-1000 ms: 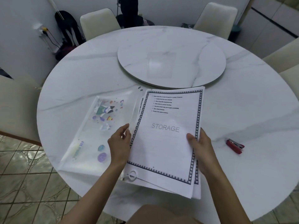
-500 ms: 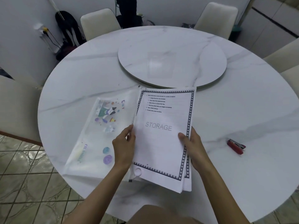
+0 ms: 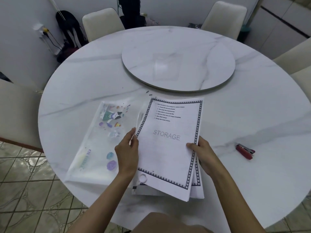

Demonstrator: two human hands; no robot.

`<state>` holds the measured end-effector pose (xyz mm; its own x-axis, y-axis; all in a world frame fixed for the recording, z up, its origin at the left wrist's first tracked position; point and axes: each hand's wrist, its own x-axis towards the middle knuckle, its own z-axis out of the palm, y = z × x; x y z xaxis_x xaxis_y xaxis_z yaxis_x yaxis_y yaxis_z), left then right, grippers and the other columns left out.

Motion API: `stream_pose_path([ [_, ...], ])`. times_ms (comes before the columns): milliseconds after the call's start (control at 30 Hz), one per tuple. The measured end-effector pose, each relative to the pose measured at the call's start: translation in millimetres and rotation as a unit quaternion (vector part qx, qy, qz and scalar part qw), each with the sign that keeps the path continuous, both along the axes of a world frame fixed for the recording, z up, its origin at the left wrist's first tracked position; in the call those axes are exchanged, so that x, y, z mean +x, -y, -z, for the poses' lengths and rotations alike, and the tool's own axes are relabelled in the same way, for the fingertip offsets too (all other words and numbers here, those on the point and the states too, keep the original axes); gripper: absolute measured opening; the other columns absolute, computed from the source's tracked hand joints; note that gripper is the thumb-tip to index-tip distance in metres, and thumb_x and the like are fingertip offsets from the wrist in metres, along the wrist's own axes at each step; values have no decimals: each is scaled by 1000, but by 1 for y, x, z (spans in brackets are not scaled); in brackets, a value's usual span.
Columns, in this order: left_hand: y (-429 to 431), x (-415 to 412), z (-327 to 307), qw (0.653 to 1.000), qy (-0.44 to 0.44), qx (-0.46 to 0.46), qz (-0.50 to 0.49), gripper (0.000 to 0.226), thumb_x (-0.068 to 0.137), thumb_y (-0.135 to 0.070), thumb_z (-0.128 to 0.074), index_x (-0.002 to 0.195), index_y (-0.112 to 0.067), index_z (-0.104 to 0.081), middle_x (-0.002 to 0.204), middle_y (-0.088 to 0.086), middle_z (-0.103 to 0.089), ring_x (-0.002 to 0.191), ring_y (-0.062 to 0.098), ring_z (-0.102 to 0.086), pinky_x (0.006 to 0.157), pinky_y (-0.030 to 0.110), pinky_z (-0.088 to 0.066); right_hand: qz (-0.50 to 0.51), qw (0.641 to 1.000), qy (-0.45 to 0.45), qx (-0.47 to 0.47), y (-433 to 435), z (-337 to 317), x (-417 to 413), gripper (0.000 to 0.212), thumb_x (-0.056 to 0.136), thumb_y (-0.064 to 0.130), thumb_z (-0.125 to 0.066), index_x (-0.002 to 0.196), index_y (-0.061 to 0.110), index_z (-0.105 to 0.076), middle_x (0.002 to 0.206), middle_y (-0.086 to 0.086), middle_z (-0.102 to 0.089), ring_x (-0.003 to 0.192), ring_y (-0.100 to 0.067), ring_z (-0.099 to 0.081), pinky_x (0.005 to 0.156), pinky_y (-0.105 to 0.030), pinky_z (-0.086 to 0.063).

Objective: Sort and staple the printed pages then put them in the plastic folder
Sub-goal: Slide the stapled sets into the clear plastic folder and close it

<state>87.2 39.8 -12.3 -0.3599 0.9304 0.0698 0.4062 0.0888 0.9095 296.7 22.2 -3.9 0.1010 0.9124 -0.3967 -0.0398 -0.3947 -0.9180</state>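
A stack of printed pages (image 3: pixel 170 140) with a dark patterned border and the word STORAGE on top lies near the table's front edge. My right hand (image 3: pixel 201 153) grips its right edge, thumb on top. My left hand (image 3: pixel 127 152) pinches the clear flap at the stack's left edge. The clear plastic folder (image 3: pixel 99 140) with colourful cartoon prints lies spread open to the left, its snap button (image 3: pixel 143 178) showing under the pages' lower left corner. A red stapler (image 3: pixel 245 151) rests on the table to the right, apart from both hands.
The round white marble table (image 3: pixel 84 81) carries a raised turntable (image 3: pixel 178 64) in the middle. Cream chairs (image 3: pixel 101 22) ring the table. A dark bag and cables (image 3: pixel 70 31) lean on the wall at far left. Tiled floor lies below left.
The pages have shifted left towards the folder's fold, both hands moving with them. The stapler has stayed in place.
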Motion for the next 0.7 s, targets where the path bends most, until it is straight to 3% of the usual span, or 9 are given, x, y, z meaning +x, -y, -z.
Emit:
stream_pose_path([
  [100, 0, 1, 1, 1000, 0, -3, 7, 30, 92, -5, -53, 120, -6, -61, 121, 8, -63, 104, 5, -53, 85, -6, -30, 50, 999, -15, -3, 0, 11, -6, 20, 100, 18, -39, 110, 25, -54, 106, 7, -64, 100, -14, -62, 93, -34, -47],
  [233, 0, 3, 5, 1000, 2, -18, 18, 31, 91, -5, -53, 121, -7, -60, 120, 7, -64, 103, 3, -53, 80, -10, -29, 92, 987, 131, -12, -5, 23, -10, 33, 100, 33, -36, 123, 14, -51, 119, 0, -51, 107, -16, -52, 95, -30, -40],
  [333, 0, 3, 8, 999, 3, -30, 19, 31, 91, -4, -52, 121, -6, -60, 118, 6, -64, 98, 2, -53, 73, -12, -28, 77, 980, 182, -24, -8, 30, -8, 44, 90, 49, -42, 109, 11, -54, 123, -12, -46, 111, -28, -51, 96, -34, -40],
  [400, 0, 3, 10, 999, 6, -36, 19, 31, 91, -3, -52, 121, -7, -61, 117, 6, -65, 96, 0, -53, 72, -12, -28, 78, 974, 209, -31, -9, 29, -7, 32, 93, 41, -45, 99, 13, -58, 131, -15, -40, 123, -33, -41, 104, -39, -36],
  [467, 0, 3, 12, 999, 7, -42, 22, 31, 91, -4, -52, 121, -7, -61, 117, 5, -65, 96, 0, -53, 72, -11, -29, 78, 966, 245, -30, -8, 29, -4, 30, 98, 26, -43, 112, 4, -56, 136, -11, -35, 129, -29, -31, 106, -36, -30],
  [600, 0, 3, 15, 999, 0, -46, 21, 31, 92, -4, -51, 120, -7, -61, 119, 5, -64, 96, -2, -53, 73, -12, -27, 52, 980, 189, 8, -9, 28, -3, 27, 99, 24, -41, 115, 9, -57, 114, -5, -60, 110, -25, -56, 96, -37, -44],
  [700, 0, 2, 16, 999, 2, -50, 20, 30, 92, -4, -51, 120, -7, -61, 114, 0, -64, 80, -17, -53, 70, -11, -27, 49, 984, 173, 9, -12, 29, -2, 19, 99, 23, -43, 106, 14, -58, 105, -4, -64, 103, -24, -60, 91, -37, -48],
])
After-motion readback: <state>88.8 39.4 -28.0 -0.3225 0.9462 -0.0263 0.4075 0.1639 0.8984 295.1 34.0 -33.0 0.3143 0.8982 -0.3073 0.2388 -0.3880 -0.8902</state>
